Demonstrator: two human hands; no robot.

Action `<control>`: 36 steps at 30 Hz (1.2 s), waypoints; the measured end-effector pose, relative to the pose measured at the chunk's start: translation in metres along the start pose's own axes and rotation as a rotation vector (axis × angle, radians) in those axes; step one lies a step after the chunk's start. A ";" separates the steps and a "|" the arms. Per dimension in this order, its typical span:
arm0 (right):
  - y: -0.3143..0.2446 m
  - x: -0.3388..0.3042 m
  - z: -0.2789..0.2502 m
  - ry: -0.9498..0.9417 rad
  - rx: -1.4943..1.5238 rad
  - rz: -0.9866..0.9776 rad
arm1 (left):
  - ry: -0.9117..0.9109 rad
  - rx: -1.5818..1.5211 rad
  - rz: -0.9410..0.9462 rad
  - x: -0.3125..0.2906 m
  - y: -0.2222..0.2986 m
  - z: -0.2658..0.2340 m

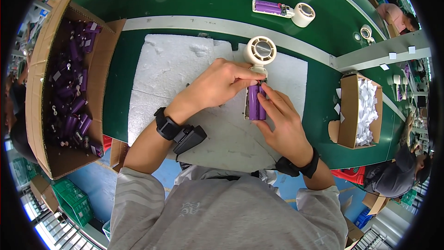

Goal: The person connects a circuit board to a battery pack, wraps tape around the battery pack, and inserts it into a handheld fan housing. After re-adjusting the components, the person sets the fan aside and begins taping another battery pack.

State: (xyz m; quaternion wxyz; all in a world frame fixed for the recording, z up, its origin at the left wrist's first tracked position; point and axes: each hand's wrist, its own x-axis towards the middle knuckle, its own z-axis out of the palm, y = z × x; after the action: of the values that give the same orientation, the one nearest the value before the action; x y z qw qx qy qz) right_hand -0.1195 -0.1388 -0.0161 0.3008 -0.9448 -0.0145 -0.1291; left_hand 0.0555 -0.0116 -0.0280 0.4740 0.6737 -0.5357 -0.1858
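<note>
In front of me a small white handheld fan [260,50] lies with its round head pointing away and its handle shell open. A purple two-cell battery pack [254,103] sits in the handle. My left hand [216,82] pinches the fan at its neck, thumb and forefinger closing over the top of the handle; what is under the fingertips is hidden. From the right, my right hand [285,121] grips the battery pack, fingers along its side and thumb at its lower end.
White foam sheets [162,60] cover the bench under my hands. At left stands a deep carton [39,106] of purple battery packs; at right, a small box [348,111] of white paper pieces. Beyond a metal rail [185,22], another opened fan [303,15] lies on the green surface.
</note>
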 end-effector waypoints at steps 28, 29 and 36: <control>0.008 0.017 0.006 0.021 0.173 0.157 | -0.059 -0.051 -0.139 -0.003 -0.001 0.000; 0.009 0.016 0.005 0.007 0.163 0.147 | -0.107 -0.055 -0.209 -0.002 0.001 -0.001; 0.004 0.008 0.005 -0.021 0.069 0.075 | -0.065 -0.015 -0.124 -0.005 -0.012 0.004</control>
State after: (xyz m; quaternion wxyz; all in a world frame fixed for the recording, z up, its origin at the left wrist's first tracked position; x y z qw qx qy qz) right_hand -0.1100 -0.1396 -0.0204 0.3378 -0.9350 0.0135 -0.1071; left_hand 0.0571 -0.0093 -0.0414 0.4491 0.6956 -0.5066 -0.2407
